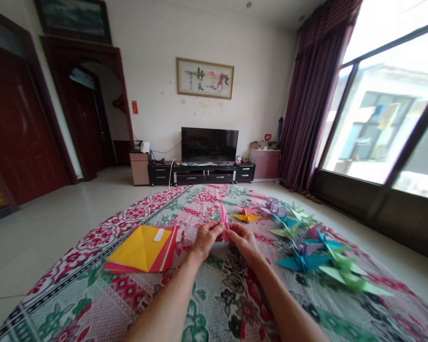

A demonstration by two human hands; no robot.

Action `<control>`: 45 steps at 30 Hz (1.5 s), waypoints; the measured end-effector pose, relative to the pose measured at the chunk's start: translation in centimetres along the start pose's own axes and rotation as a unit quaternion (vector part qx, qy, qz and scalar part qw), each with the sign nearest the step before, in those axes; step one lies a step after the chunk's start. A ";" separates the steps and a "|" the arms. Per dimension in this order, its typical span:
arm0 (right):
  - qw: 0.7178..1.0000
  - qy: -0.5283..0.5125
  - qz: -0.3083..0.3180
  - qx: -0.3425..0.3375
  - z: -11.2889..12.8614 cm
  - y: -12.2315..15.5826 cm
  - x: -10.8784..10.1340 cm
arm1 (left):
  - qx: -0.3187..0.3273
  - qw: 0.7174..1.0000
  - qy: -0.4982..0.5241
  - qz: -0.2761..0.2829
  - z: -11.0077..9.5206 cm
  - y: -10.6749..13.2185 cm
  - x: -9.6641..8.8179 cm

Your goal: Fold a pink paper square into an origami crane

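Both my hands meet over the patterned cloth, pinching a pink folded paper piece that points upward between them. My left hand grips its left side with closed fingers. My right hand grips its right side, fingers closed too. To the left lies a stack of coloured paper sheets with a yellow sheet on top.
Several finished paper cranes lie to the right: an orange one, a purple one, a teal one, green ones. Beyond the cloth stand a TV on a low cabinet, a curtain and a large window.
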State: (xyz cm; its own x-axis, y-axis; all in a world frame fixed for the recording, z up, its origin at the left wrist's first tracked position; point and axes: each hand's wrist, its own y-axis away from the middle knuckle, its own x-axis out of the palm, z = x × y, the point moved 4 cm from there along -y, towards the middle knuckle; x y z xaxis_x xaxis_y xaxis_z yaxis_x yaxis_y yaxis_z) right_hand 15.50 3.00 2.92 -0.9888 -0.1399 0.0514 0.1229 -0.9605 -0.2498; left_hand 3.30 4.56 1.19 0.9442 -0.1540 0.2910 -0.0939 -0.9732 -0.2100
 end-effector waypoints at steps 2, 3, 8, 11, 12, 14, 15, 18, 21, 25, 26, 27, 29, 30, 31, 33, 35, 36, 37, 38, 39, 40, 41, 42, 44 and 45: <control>1.000 -0.001 0.011 0.002 -0.1 0.0 0.1 | 0.016 0.999 -0.032 -0.009 -0.2 0.0 0.0; 1.000 0.001 0.014 0.003 -0.1 0.0 0.1 | 0.024 0.999 -0.047 -0.013 -0.3 0.1 -0.1; 0.999 0.027 -0.012 0.013 -0.7 -0.3 -0.1 | 0.039 0.994 -0.094 -0.026 -0.7 0.0 -0.1; 0.999 0.015 -0.021 0.020 -1.0 -0.4 -0.2 | 0.028 0.996 -0.086 -0.023 -0.7 0.0 -0.1; 0.999 0.008 -0.022 0.021 -1.0 -0.4 -0.3 | 0.020 0.997 -0.076 -0.020 -0.6 0.0 -0.1; 1.000 -0.001 -0.024 0.021 -1.1 -0.4 -0.3 | 0.000 0.999 -0.050 -0.011 -0.4 0.0 -0.1; 0.999 -0.003 -0.025 0.020 -1.1 -0.3 -0.3 | -0.010 0.999 -0.037 -0.007 -0.3 0.0 -0.1; 0.999 0.001 -0.036 0.015 -1.0 -0.3 -0.4 | -0.024 1.000 -0.013 0.001 0.0 0.0 -0.2; 0.999 0.021 -0.042 0.009 -1.0 -0.2 -0.4 | -0.016 1.000 -0.009 -0.005 0.2 -0.2 -0.3; 0.999 0.029 -0.033 0.017 -1.4 -0.4 -0.4 | -0.007 1.000 0.008 -0.020 0.2 -0.4 -0.3; 0.999 0.023 -0.030 0.019 -1.6 -0.5 -0.3 | -0.010 1.000 0.010 -0.020 0.2 -0.4 -0.3; 0.999 0.013 -0.028 0.020 -1.7 -0.5 -0.3 | -0.012 1.000 0.010 -0.021 0.3 -0.4 -0.2; 0.999 -0.013 -0.027 0.020 -1.9 -0.6 -0.2 | -0.014 1.000 0.008 -0.026 0.3 -0.4 0.0; 0.999 -0.026 -0.029 0.020 -2.0 -0.6 -0.2 | -0.013 0.999 0.008 -0.028 0.3 -0.4 0.2; 0.999 -0.035 -0.033 0.020 -2.1 -0.6 -0.2 | -0.010 0.999 0.008 -0.030 0.3 -0.4 0.3; 0.998 -0.037 -0.045 0.018 -2.2 -0.6 -0.2 | -0.004 1.000 0.008 -0.030 0.3 -0.3 0.5; 0.998 -0.024 -0.054 0.013 -2.3 -0.5 -0.3 | 0.001 1.000 0.001 -0.023 0.3 -0.3 0.6; 0.998 -0.018 -0.055 0.010 -2.3 -0.4 -0.3 | -0.001 1.000 -0.002 -0.019 0.2 -0.3 0.6; 0.998 -0.013 -0.056 0.007 -2.3 -0.4 -0.4 | -0.005 1.000 -0.004 -0.015 0.2 -0.3 0.5; 0.998 -0.010 -0.056 0.004 -2.3 -0.4 -0.4 | -0.011 1.000 -0.004 -0.010 0.2 -0.3 0.5; 0.998 -0.008 -0.055 0.003 -2.3 -0.4 -0.4 | -0.018 1.000 -0.003 -0.007 0.1 -0.2 0.5; 0.999 -0.006 -0.054 0.003 -2.3 -0.4 -0.4 | -0.023 1.000 -0.001 -0.006 0.0 -0.2 0.4; 0.999 -0.004 -0.052 0.005 -2.3 -0.4 -0.3 | -0.025 1.000 0.001 -0.005 0.0 -0.2 0.4; 0.999 -0.003 -0.050 0.006 -2.4 -0.4 -0.3 | -0.025 1.000 0.001 -0.005 -0.1 -0.2 0.3; 0.999 0.001 -0.049 0.011 -2.5 -0.5 -0.2 | -0.019 1.000 -0.006 -0.008 0.0 -0.2 0.3; 0.999 0.005 -0.050 0.012 -2.5 -0.5 -0.2 | -0.013 1.000 -0.014 -0.012 0.1 -0.3 0.3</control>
State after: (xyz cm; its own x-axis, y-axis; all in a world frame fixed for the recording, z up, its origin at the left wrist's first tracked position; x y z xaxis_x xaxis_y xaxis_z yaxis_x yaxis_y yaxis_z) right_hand 15.47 4.11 0.60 -0.9971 -0.0402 0.0645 0.0251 -0.9751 -0.2204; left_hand 3.62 4.79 1.24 0.9549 -0.1258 0.2689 -0.0786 -0.9806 -0.1795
